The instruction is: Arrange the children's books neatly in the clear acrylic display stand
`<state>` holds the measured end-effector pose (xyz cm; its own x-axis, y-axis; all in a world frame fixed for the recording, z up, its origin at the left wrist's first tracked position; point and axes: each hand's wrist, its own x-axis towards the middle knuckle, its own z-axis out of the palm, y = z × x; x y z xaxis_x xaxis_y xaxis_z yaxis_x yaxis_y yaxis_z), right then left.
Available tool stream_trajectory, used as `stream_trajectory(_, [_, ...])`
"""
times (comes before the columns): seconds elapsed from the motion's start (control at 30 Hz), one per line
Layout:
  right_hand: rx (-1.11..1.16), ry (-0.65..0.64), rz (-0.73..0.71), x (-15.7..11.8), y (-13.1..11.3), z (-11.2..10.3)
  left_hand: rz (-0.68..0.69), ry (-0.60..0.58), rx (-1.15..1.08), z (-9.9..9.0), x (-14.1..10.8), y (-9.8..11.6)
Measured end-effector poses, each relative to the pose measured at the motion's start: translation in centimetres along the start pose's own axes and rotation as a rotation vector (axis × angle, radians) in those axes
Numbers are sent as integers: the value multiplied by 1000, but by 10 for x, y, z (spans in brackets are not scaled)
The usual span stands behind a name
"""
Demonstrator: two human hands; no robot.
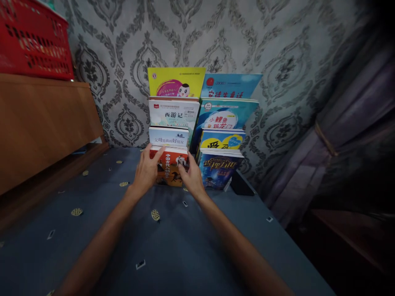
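Observation:
My left hand (146, 169) grips the left side of a red-and-orange book (169, 174), one finger along its top edge. On the other side, my right hand (191, 176) holds the same book, thumb on the cover. The book stands upright at the front of a left row. Behind it rise a pale blue-white book (169, 136), a white book (173, 113) and a yellow book (175, 78). The right row has a dark blue book (219, 170) in front, then a blue-and-yellow book (222, 139), a teal book (228, 115) and a light blue book (233, 84).
The books stand on a dark blue patterned surface (114, 230) against a grey patterned wall (123, 53). A black flat object (242, 185) lies right of the rows. At left, a red basket (33, 41) sits on a wooden cabinet (46, 123). A curtain (308, 156) hangs at right.

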<state>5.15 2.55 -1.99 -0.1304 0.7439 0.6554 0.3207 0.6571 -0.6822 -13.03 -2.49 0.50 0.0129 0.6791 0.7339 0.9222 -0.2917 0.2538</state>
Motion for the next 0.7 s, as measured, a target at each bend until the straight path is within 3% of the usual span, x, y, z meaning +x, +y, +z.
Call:
stream_trajectory(0.43, [14, 28, -13, 1, 2, 4, -5, 70, -201, 10, 1, -11])
stream_trajectory(0.57, [1, -19, -7, 0, 2, 1, -148, 163, -290, 16, 1, -25])
stream_trajectory(0.7, [-68, -17, -26, -2, 3, 2, -234, 129, -314, 20, -1, -33])
